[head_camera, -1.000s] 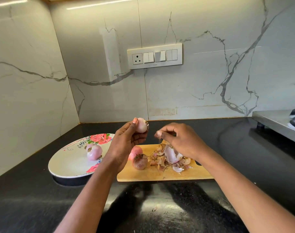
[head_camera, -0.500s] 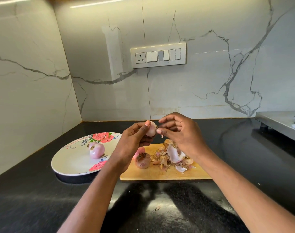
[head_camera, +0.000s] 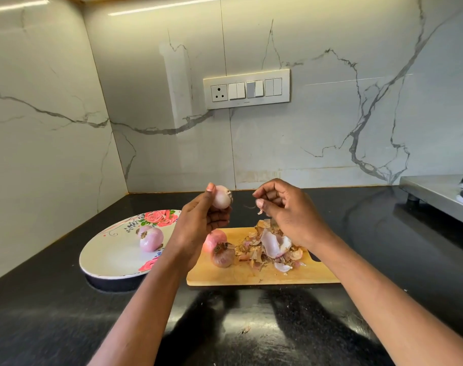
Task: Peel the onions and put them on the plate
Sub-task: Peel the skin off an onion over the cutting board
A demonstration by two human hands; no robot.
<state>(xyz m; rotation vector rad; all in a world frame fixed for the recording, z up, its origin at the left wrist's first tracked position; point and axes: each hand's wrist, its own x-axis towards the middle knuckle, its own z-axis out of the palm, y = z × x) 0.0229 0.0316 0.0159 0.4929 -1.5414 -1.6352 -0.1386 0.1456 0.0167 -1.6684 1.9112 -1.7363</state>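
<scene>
My left hand (head_camera: pixel 198 228) holds a pale peeled onion (head_camera: pixel 221 198) up above the wooden cutting board (head_camera: pixel 251 276). A little to its right, my right hand (head_camera: pixel 285 210) pinches a thin scrap of onion skin (head_camera: pixel 259 212), clear of the onion. Two unpeeled onions (head_camera: pixel 221 256) lie on the board's left end, beside a heap of peels (head_camera: pixel 271 247). One peeled onion (head_camera: pixel 151 239) sits on the white flowered plate (head_camera: pixel 111 257) at the left.
The black counter meets marble walls at the back and left. A switch panel (head_camera: pixel 247 88) is on the back wall. A steel stove edge (head_camera: pixel 436 194) juts in at the right. A small peel scrap (head_camera: pixel 244 330) lies on the counter near me.
My right hand was at the onion's tip half a second ago; it has pulled away to the right with a scrap of skin. The left hand keeps the onion raised.
</scene>
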